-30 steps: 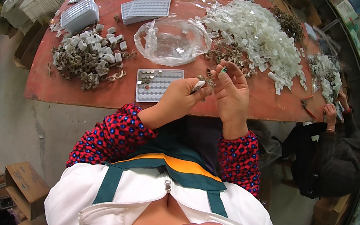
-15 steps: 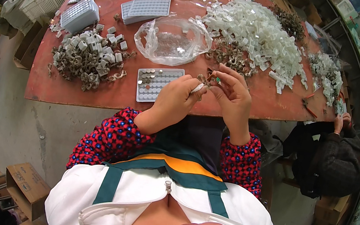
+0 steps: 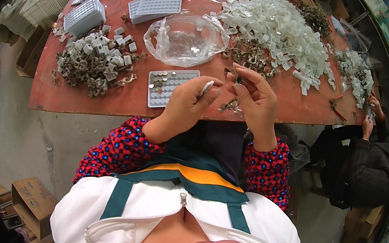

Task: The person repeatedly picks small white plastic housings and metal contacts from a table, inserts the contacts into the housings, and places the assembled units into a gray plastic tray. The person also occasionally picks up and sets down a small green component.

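My left hand [image 3: 186, 102] is closed over the near edge of the table, pinching a small white plastic piece [image 3: 206, 88] between thumb and fingers. Apart from it, to the right, my right hand [image 3: 258, 104] has its fingers curled around a small dark-and-green piece [image 3: 238, 79], whose kind I cannot make out. Beneath the gap between the hands lies a little bunch of brown wiry strands [image 3: 231, 105]. Just left of my left hand sits a light grey tray [image 3: 150, 100] with round pockets, several holding small metal discs [image 3: 163, 78].
A clear plastic bag [image 3: 153, 44] lies open beyond the tray. White caps with brown strands [image 3: 96, 57] are heaped at left, translucent plastic pieces [image 3: 278, 32] at right. Stacked pocketed trays [image 3: 85, 19] stand farther back. Orange-handled pliers [image 3: 338, 110] lie near another person's hands [image 3: 368, 126].
My hands have drawn apart; before, they met over the brown strands. The strands now lie on the table below. The white piece stays in my left hand.
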`<state>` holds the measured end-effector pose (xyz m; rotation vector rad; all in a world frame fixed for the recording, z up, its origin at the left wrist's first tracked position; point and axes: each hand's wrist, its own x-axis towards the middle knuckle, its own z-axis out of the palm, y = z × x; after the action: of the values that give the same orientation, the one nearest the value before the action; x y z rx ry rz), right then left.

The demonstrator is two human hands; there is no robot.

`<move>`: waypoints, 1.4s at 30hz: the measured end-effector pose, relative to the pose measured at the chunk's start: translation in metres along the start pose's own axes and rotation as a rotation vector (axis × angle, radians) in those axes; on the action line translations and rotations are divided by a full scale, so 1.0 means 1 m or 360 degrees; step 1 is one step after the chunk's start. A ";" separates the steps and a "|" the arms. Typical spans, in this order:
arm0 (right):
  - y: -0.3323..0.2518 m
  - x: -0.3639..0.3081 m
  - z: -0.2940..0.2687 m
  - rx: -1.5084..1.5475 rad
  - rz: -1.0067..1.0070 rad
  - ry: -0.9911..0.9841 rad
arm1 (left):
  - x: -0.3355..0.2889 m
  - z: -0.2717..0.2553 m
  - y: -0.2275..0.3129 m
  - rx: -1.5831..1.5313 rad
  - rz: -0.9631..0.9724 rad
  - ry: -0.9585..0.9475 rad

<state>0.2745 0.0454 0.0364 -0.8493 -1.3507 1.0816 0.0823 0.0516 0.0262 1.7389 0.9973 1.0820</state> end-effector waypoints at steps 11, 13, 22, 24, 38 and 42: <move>0.006 0.003 0.010 0.0178 -0.0031 0.0036 | -0.003 0.007 -0.005 -0.0909 -0.0435 -0.0289; 0.008 -0.001 0.012 0.0058 0.0019 0.0119 | -0.004 0.000 -0.008 -0.1051 -0.0609 -0.0304; -0.012 -0.019 0.009 -0.0699 -0.0026 -0.0201 | -0.010 0.004 -0.002 -0.1239 -0.0553 -0.0184; -0.013 -0.019 0.010 -0.0924 -0.0237 -0.0176 | -0.010 0.001 -0.001 -0.0984 -0.0390 -0.0144; -0.007 -0.019 -0.005 0.0316 0.0613 -0.0184 | -0.016 -0.006 0.001 -0.1028 -0.0485 -0.0186; -0.008 -0.018 -0.008 0.0319 0.0679 -0.0229 | -0.015 -0.008 -0.005 -0.1093 -0.0449 -0.0225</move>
<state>0.2846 0.0264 0.0378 -0.9469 -1.1783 1.6072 0.0690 0.0416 0.0195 1.0637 0.6477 0.9520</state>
